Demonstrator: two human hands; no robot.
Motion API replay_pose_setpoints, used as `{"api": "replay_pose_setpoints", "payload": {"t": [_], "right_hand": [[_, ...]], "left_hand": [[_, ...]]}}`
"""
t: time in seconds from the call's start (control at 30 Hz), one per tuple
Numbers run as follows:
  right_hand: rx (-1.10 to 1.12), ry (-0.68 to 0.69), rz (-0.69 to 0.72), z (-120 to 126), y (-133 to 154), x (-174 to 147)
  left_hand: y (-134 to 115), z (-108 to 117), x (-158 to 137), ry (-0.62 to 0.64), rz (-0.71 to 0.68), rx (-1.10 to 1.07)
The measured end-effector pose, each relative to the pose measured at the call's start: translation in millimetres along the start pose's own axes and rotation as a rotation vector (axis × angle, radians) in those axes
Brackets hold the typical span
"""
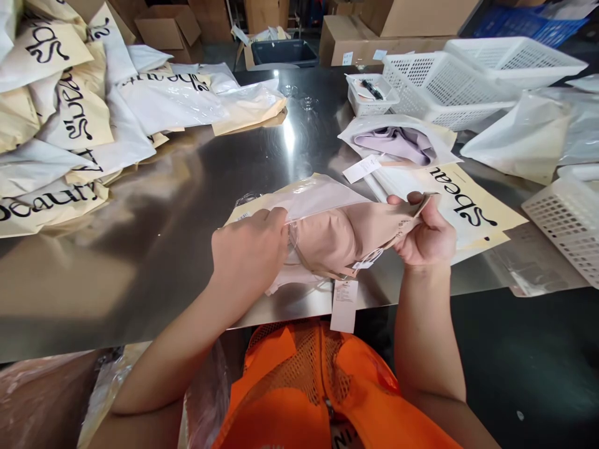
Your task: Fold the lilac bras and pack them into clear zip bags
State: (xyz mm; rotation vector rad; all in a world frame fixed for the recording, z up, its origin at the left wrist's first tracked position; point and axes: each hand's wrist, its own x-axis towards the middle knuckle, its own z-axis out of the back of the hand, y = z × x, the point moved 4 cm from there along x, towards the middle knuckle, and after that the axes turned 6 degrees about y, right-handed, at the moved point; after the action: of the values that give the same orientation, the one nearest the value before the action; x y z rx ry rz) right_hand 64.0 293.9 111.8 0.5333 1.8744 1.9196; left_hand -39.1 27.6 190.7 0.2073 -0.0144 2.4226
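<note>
A beige bra (327, 240) lies partly inside a clear-fronted plastic bag (309, 196) near the front edge of the metal table. My left hand (253, 255) is closed on the bag's edge beside the bra's cup. With my right hand (428, 234) I pinch the end of the bra's band, which sticks out to the right. A white paper tag (345, 305) hangs from the bra over the table edge. Just beyond my right hand, a lilac garment (395, 143) sits half in another bag, with a tag (362, 168) beside it.
Printed bags (75, 125) are heaped at the left. White plastic baskets (449, 87) stand at the back right, and another basket (568, 218) is at the right edge. A small basket (372, 93) holds a black item. Cardboard boxes (346, 40) stand behind the metal table (196, 249).
</note>
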Motion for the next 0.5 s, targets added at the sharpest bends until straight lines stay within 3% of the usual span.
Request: {"api": "replay_pose_setpoints", "payload": {"t": [0.2, 0.3, 0.4, 0.5], "right_hand": [[0.058, 0.050, 0.066, -8.1, 3.8, -3.6], [0.094, 0.342, 0.200, -22.3, 17.7, -13.7], [-0.169, 0.719, 0.289, -57.2, 29.7, -30.4], [-0.547, 0.743, 0.339, -106.9, 25.9, -31.9]], "left_hand": [[3.2, -0.7, -1.2, -0.033, 0.017, -0.005], [7.3, -0.9, -0.8, -0.034, 0.022, -0.022], [11.8, 0.3, 0.2, 0.000, -0.002, -0.076], [15.2, 3.8, -0.8, 0.029, -0.051, -0.156]]}}
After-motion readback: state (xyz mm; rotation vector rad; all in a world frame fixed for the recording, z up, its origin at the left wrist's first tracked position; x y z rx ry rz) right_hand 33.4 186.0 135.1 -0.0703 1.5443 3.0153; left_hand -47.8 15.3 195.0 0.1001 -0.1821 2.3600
